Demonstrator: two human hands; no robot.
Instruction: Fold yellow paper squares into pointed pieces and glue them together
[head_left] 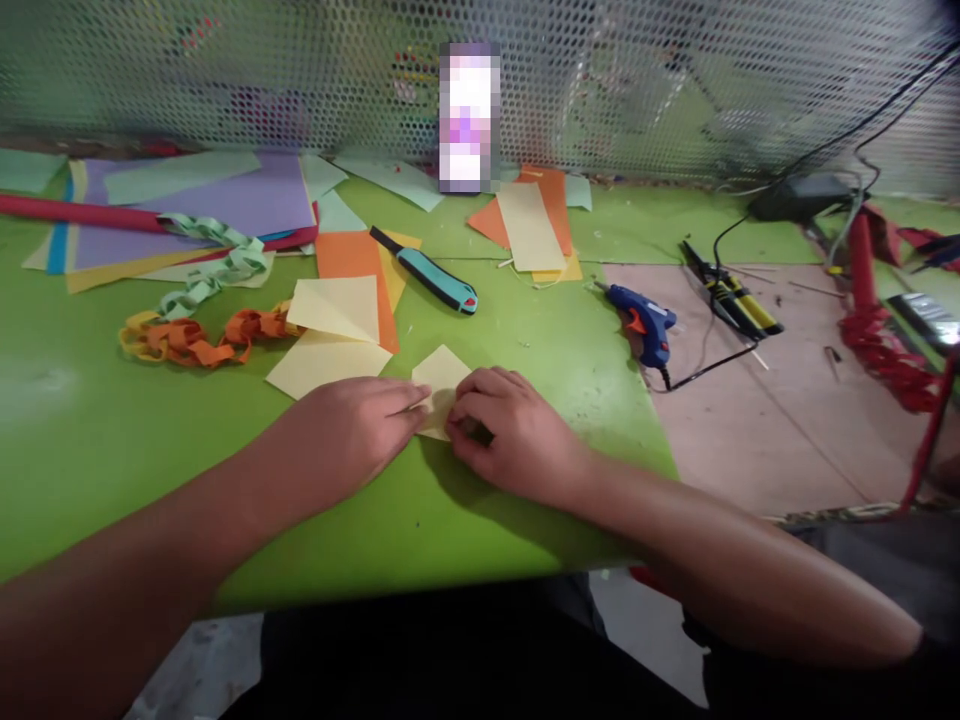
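A small pale yellow sheet of paper lies on the green table under both of my hands. My left hand rests flat, fingers stretched out with their tips on the paper's left side. At the right side of the sheet, my right hand is closed, its curled fingers and thumb pinching the paper's edge. The fingers cover much of the sheet's lower part. More pale yellow sheets lie just beyond my left hand, partly over an orange sheet.
A teal utility knife lies beyond the hands. Left is a green and orange paper chain by stacked coloured paper. Right are a blue glue gun, yellow-black pliers and cables. A phone leans on perforated metal.
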